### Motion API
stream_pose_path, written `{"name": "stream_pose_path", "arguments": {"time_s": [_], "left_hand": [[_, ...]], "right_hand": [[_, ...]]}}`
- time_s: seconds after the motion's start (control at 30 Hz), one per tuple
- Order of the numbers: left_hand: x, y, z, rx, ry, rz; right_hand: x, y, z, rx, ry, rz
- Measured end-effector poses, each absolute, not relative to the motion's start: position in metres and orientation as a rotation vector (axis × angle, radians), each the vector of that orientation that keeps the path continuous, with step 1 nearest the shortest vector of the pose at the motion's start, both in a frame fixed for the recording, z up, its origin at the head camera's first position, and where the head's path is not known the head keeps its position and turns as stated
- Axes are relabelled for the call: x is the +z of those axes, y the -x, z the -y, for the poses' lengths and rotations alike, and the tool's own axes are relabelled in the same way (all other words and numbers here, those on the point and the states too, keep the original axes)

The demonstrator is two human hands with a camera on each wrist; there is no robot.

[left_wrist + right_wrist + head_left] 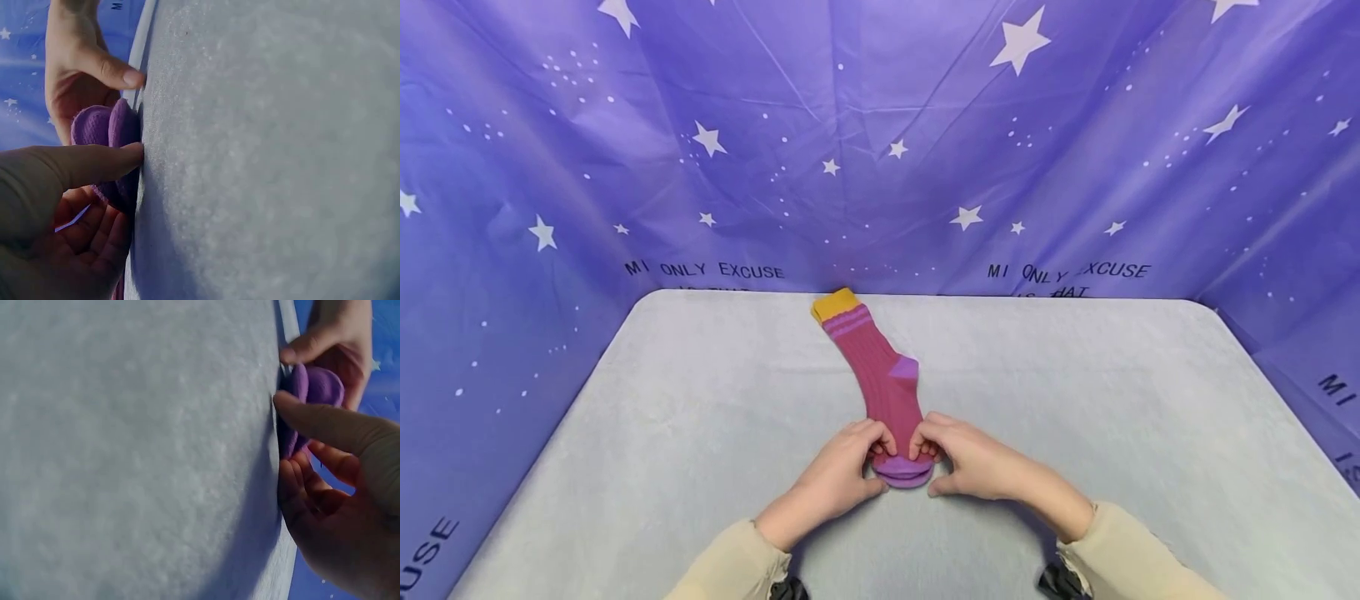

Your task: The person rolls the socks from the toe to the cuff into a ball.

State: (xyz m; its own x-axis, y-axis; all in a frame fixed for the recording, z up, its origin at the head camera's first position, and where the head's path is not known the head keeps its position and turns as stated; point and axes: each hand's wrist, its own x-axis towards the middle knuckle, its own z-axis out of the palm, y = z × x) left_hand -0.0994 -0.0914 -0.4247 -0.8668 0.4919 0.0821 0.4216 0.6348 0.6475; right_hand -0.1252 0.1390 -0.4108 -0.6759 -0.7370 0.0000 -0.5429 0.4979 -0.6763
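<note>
A pair of maroon socks (880,367), one apparently lying on the other, stretches over the table with its yellow cuffs at the far edge. Two rounded purple toes (904,475) point towards me. My left hand (846,467) holds the left side of the toe end, its fingers curled at the sock's edge and its thumb near the toe tip. On the right side my right hand (973,458) does the same, mirrored. Both wrist views show the purple toes (94,125) between the hands, with each thumb by the toe ends; some fingertips are hidden.
The socks lie on a pale grey cloth-covered table (1120,400). Around its back and sides hangs a purple-blue curtain (865,100) with white stars and printed words. Beige sleeves (737,567) cover both forearms.
</note>
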Motion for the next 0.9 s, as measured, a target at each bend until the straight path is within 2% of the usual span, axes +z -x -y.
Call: {"name": "stream_pose_path", "arguments": {"time_s": [0.2, 0.53, 0.9], "left_hand": [[-0.425, 0.101, 0.093, 1.194, -0.649, -2.738], [-0.425, 0.111, 0.100, 1.461, -0.416, -2.568], [-0.420, 0.122, 0.096, 1.323, -0.270, -2.700]], "right_hand": [[-0.413, 0.128, -0.135, -1.014, 1.080, -2.516], [-0.419, 0.140, -0.140, -1.287, 0.746, -2.330], [-0.415, 0.150, -0.130, -1.356, 0.514, -2.267]]}}
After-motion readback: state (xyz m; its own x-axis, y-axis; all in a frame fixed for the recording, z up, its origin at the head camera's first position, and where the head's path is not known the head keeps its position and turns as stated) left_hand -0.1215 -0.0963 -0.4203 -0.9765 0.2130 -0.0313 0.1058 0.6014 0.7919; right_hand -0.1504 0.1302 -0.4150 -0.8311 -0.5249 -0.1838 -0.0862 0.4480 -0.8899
